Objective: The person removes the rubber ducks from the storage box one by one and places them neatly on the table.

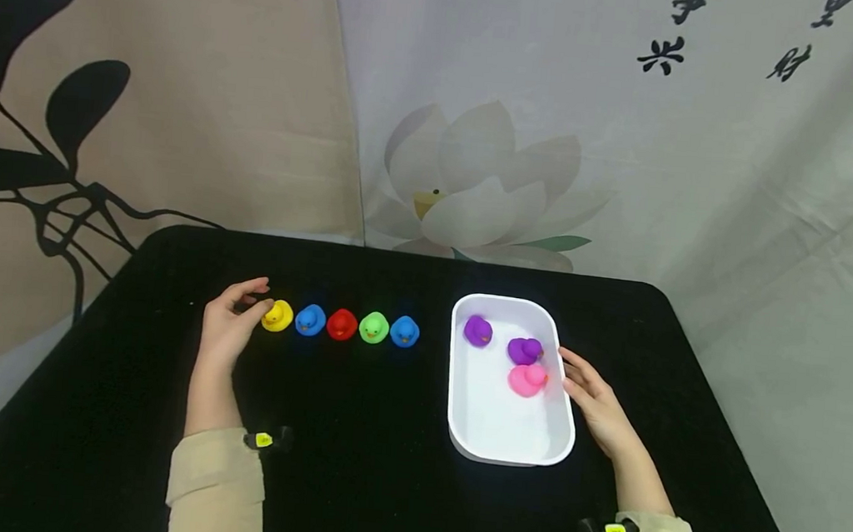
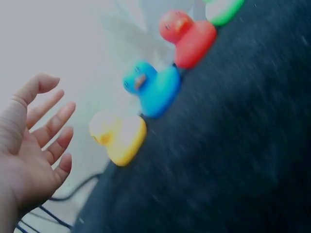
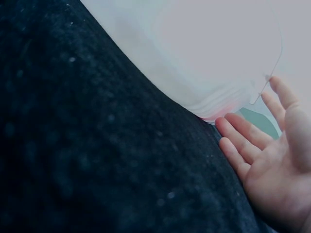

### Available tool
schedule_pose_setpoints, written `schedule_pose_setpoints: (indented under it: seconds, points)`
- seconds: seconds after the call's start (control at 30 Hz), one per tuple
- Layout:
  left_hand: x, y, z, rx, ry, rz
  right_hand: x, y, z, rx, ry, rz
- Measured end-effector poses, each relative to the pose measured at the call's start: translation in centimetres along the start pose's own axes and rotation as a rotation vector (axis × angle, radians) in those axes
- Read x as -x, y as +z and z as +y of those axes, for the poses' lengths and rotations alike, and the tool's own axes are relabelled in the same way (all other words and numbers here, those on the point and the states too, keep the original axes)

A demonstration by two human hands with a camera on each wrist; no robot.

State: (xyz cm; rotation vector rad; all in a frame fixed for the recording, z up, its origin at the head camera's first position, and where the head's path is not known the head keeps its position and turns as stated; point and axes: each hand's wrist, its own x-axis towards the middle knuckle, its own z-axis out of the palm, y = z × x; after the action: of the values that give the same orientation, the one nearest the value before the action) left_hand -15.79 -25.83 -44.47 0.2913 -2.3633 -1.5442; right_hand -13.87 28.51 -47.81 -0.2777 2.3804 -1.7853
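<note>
In the head view, five ducks form a tidy row across the far left of the black counter [image 1: 356, 486]: yellow duck [image 1: 277, 316], blue duck [image 1: 310, 320], red duck [image 1: 342, 324], green duck [image 1: 373, 328] and second blue duck [image 1: 405, 332]. Their even spacing suggests deliberate lining up by hand. On the right sits a white tray [image 1: 477, 424], its walls keeping three more ducks together: purple duck [image 1: 477, 331] in the far left part, second purple duck [image 1: 525, 351] to its right, and pink duck [image 1: 526, 380] just nearer. The left hand [image 1: 230, 321] is at the row's left end, its fingers bent lightly and its thumb tip over the yellow duck's edge. The right hand [image 1: 598, 405] reaches in from the near right, fingertips at the tray's right wall, probably to steady it.

In the left wrist view, the left hand's fingers are spread and softly curved, grasping nothing; a gap shows between them and the yellow duck.

In the right wrist view, the right hand is relaxed, palm showing, fingers extended beside the tray without grasping it; whether they press on the wall cannot be told.
</note>
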Motion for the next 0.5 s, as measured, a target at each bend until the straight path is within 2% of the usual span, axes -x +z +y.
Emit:
schedule_pose_setpoints:
  seconds: [0.27,0.4,0.5]
  points:
    - [0.6,0.6,4.6,0.063,0.12,0.034,0.1,0.0,-0.1,-0.004,-0.004,0.001]
    - [1.0,1.4,6.5,0.088,0.184,0.015,0.1,0.0,-0.1,-0.006,-0.006,0.002]
    - [1.4,2.1,7.9,0.095,0.233,-0.024,0.1,0.0,-0.1,-0.006,0.0,0.003]
